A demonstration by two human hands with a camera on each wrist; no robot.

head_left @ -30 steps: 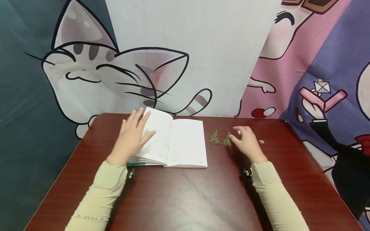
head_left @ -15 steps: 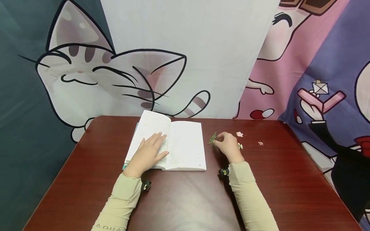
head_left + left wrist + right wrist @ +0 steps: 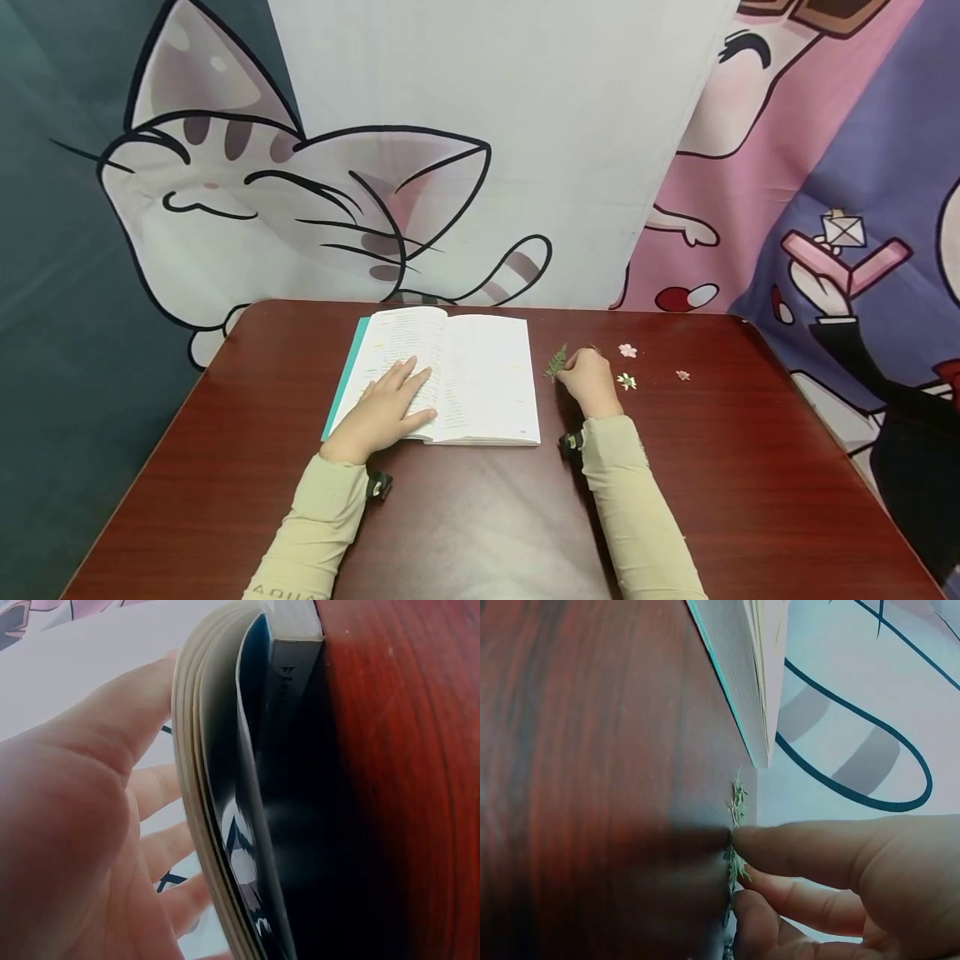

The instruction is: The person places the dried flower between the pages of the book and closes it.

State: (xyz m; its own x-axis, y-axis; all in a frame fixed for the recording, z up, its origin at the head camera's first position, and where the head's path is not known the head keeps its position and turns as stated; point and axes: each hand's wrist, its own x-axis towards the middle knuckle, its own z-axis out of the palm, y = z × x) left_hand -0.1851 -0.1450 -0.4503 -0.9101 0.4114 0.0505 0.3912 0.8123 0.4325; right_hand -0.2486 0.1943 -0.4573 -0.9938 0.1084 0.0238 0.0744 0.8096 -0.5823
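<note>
An open book (image 3: 487, 375) lies on the table, with a teal cover edge showing at its left. My left hand (image 3: 381, 412) rests flat on the left page, fingers spread; the left wrist view has its thumb (image 3: 142, 705) lying over the curved pages. Right of the book, my right hand (image 3: 590, 383) is down at the table with thumb and fingers curled together, pinching a small green fern leaf (image 3: 736, 864) mostly hidden under it in the head view. Another fern leaf (image 3: 556, 362) lies just left of the fingertips.
Right of my right hand lie a pale pink flower (image 3: 627, 351), a white flower (image 3: 626, 382) and a smaller pink flower (image 3: 682, 376). The dark red table (image 3: 480, 517) ends at a wall hanging (image 3: 585, 150) with cartoon figures.
My left hand has come down and right onto the left page, which now lies flatter. The right hand has moved left from beside the flowers to the fern leaves, its fingers closing together.
</note>
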